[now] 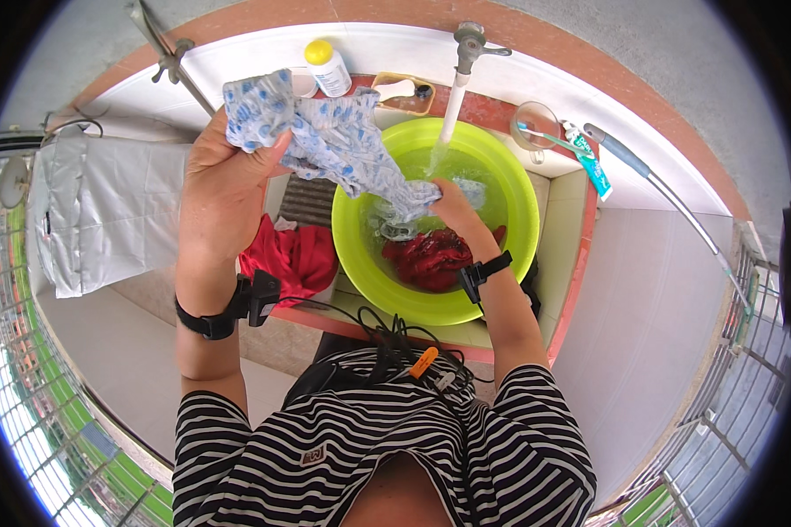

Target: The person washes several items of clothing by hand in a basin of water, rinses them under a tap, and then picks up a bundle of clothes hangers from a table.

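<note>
A wet, pale garment with blue spots (349, 141) stretches between my two hands. My left hand (227, 178) grips its raised upper end, left of the basin. Lower down, over the water, my right hand (453, 205) is closed on the other end. Beneath it stands a lime-green plastic basin (354, 273) with water in it. Dark red cloth (432, 260) lies partly under the water, and some pale cloth (471, 191) shows near the stream. Water runs from the white pipe of a wall tap (458, 99) into the basin.
Bright red cloth (293, 260) sits left of the basin, by a ridged washboard (310, 201). On the tiled ledge are a yellow-capped bottle (329, 69), a tray with a brush (402, 92), a glass cup (534, 122) and a toothpaste tube (590, 165). A silver cover (112, 211) stands left.
</note>
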Demonstrator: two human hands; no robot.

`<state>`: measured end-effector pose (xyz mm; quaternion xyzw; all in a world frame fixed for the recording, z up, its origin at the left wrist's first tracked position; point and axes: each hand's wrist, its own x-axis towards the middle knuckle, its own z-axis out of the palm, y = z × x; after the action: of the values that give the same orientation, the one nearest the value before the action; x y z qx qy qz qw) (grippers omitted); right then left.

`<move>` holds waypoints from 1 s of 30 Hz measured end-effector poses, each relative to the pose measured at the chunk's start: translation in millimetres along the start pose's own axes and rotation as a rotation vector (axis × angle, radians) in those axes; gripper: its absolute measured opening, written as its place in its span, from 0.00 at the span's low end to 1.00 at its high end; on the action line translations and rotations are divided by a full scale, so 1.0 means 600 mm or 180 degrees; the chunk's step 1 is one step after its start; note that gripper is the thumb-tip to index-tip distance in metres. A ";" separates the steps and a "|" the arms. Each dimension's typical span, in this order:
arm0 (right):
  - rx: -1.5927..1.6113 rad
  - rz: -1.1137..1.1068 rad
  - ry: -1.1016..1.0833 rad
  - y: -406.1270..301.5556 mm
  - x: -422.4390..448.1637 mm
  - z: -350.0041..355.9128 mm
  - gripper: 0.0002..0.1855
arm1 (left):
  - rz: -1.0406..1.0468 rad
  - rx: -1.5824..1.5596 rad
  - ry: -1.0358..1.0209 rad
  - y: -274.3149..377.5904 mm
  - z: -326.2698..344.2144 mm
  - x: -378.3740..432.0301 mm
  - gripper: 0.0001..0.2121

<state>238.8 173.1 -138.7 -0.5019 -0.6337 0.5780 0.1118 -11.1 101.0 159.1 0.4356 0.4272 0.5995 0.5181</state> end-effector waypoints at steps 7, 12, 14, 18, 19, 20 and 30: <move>-0.0675 -0.0185 0.0816 0.081 -0.041 -0.073 0.31 | -0.0815 0.2155 -0.0496 -0.247 -0.017 0.006 0.18; -0.1850 -0.0153 0.0437 0.125 -0.023 -0.033 0.30 | -0.0602 0.3058 -0.0773 -0.395 -0.055 -0.019 0.23; -0.2642 0.0028 0.0438 0.139 -0.018 -0.013 0.28 | -0.1064 0.3089 -0.0565 -0.404 -0.052 -0.034 0.27; -0.2716 0.0423 0.0431 0.160 -0.013 -0.005 0.26 | -0.1805 0.2903 -0.0954 -0.363 -0.034 -0.035 0.26; -0.2127 0.0043 0.0767 0.149 -0.011 -0.016 0.24 | -0.1644 0.2763 -0.0775 -0.370 -0.048 -0.045 0.25; -0.1531 -0.0328 0.1096 0.140 -0.014 -0.028 0.22 | -0.1483 0.2617 -0.0608 -0.378 -0.061 -0.051 0.23; 0.0111 -0.0983 0.0965 -0.313 -0.211 -0.150 0.22 | -0.1401 0.2067 -0.0489 -0.386 -0.090 -0.057 0.19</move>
<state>268.2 164.2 103.4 -0.4780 -0.6689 0.4828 0.3016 -2.8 86.3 -80.7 0.5183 0.6376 0.2736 0.4999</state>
